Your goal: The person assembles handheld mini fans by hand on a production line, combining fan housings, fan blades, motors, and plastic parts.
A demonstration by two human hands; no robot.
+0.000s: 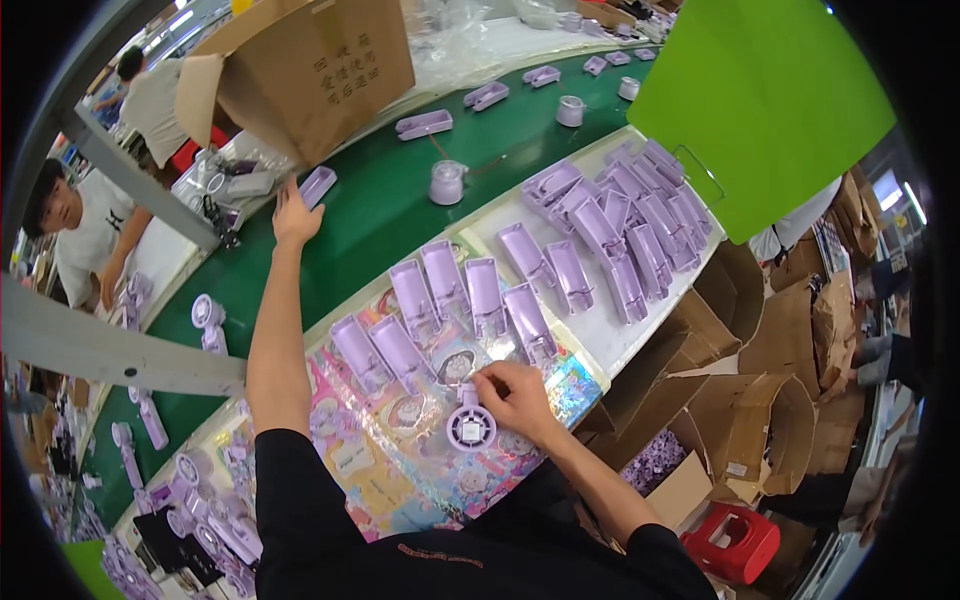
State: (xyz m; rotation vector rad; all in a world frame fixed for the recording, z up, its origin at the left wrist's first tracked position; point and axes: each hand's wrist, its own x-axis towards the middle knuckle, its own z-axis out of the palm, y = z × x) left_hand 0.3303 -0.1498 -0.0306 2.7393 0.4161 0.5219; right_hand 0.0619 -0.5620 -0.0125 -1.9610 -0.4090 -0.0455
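Here the right hand [512,398] pinches a round lilac fan head [470,426] over the sticker-covered surface [400,470], while the left hand [295,215], fingers spread, touches a lilac tray [317,186] on the green belt [370,215]. By my reckoning many empty trays [610,225] wait unfilled.

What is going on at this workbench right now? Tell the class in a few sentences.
A person stands at a green conveyor belt. The left hand reaches out over the belt and touches a lilac plastic shell. The right hand holds a round lilac fan head over a colourful patterned sheet. Rows of lilac handle shells lie on the table between them, with more piled further along.
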